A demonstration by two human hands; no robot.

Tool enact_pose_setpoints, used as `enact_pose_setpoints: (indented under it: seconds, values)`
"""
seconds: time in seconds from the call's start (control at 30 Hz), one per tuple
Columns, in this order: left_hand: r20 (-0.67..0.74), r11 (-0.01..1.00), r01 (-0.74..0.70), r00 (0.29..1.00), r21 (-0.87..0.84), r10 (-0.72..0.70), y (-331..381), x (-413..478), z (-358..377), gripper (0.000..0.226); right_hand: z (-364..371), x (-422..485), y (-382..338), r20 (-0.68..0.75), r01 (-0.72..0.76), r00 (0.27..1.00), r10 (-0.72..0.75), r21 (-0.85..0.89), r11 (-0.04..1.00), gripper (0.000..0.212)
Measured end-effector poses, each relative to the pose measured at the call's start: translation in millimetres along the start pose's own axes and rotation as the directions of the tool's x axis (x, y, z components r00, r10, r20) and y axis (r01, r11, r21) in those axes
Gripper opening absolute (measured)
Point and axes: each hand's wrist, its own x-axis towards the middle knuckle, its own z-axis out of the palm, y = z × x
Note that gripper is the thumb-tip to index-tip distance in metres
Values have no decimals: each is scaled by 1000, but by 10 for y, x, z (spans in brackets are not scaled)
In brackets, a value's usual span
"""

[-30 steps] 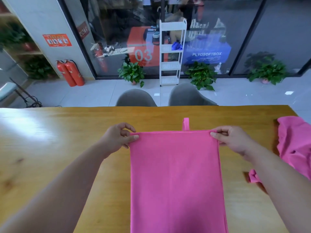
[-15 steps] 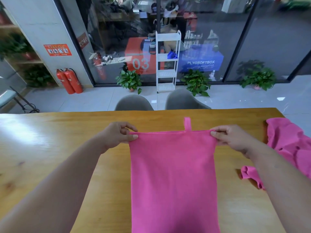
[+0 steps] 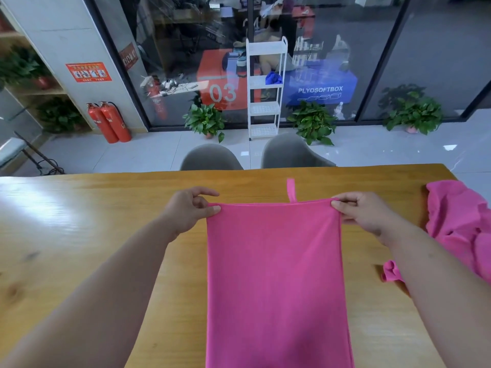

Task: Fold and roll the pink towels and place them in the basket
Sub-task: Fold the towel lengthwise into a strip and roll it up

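The left hand (image 3: 190, 208) pinches the far left corner of the towel (image 3: 276, 274) between thumb and fingertips; the right hand (image 3: 364, 212) pinches the far right corner the same way; the far edge runs taut between them. Neither hand is nearer the towel, since each grasps one end of that edge. From the hands, the towel's long axis runs straight back toward the person, over the tabletop (image 3: 79, 235) and out of the bottom of the view, so the near end is hidden. Whether the pinched edge touches the wood or sits just above it, I cannot tell. A loop (image 3: 291, 189) sticks out beyond the far edge, closer to the right hand. By my reading, the coming fold means bringing this edge along that axis toward the body, both hands level so the sides stay matched. Beyond the right forearm, a heap (image 3: 462, 221) of more pink cloth lies apart from the held towel; no basket shows.
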Motion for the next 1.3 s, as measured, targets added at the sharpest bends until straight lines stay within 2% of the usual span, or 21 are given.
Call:
enact_pose_setpoints:
  seconds: [0.1, 0.3, 0.4, 0.5, 0.57, 0.6, 0.67, 0.73, 0.8, 0.9, 1.0, 1.17, 1.3]
  values:
    - [-111, 997, 12, 994, 80, -4, -118, 113, 165, 31, 143, 194, 103, -82, 4, 997, -7, -42, 999, 9]
    - [-273, 966, 118, 960, 231, -52, -410, 322, 420, 27, 366, 556, 386, -121, -9, 993, -11, -166, 986, 7]
    - [-308, 937, 185, 947, 296, -90, -518, 456, 524, 25, 448, 698, 471, -125, -29, 992, -1, -236, 971, 5]
    - [-355, 916, 261, 924, 305, -146, -636, 579, 654, 26, 538, 808, 588, -172, -70, 985, 21, -287, 955, 10]
    - [-384, 900, 274, 913, 339, -134, -715, 590, 813, 36, 635, 844, 698, -221, -98, 975, 23, -335, 937, 22]
    - [-370, 884, 256, 923, 391, -103, -763, 571, 919, 40, 700, 841, 762, -235, -100, 972, 9, -378, 920, 27]
    - [-248, 842, 153, 968, 517, -23, -890, 470, 1169, 48, 876, 788, 904, -222, -72, 974, -45, -491, 868, 36]
    - [-85, 773, 26, 996, 634, 37, -1064, 316, 1433, 58, 1112, 661, 1039, -140, 19, 982, -124, -587, 809, 42]
    - [3, 676, -49, 998, 735, 69, -1257, 158, 1645, 66, 1373, 514, 1167, -23, 134, 979, -201, -670, 730, 52]
    - [7, 572, -59, 996, 818, 92, -1530, -8, 1773, 71, 1666, 376, 1397, 129, 233, 968, -216, -781, 579, 69]
    - [11, 504, -61, 995, 862, 101, -1692, -36, 1693, 78, 1690, 361, 1589, 147, 246, 962, -230, -833, 496, 75]
    - [33, 470, -72, 995, 880, 91, -1666, 97, 1635, 88, 1686, 423, 1650, 89, 194, 967, -237, -861, 470, 76]
    - [43, 460, -75, 996, 885, 80, -1651, 149, 1609, 89, 1703, 472, 1617, 112, 199, 969, -219, -879, 433, 77]
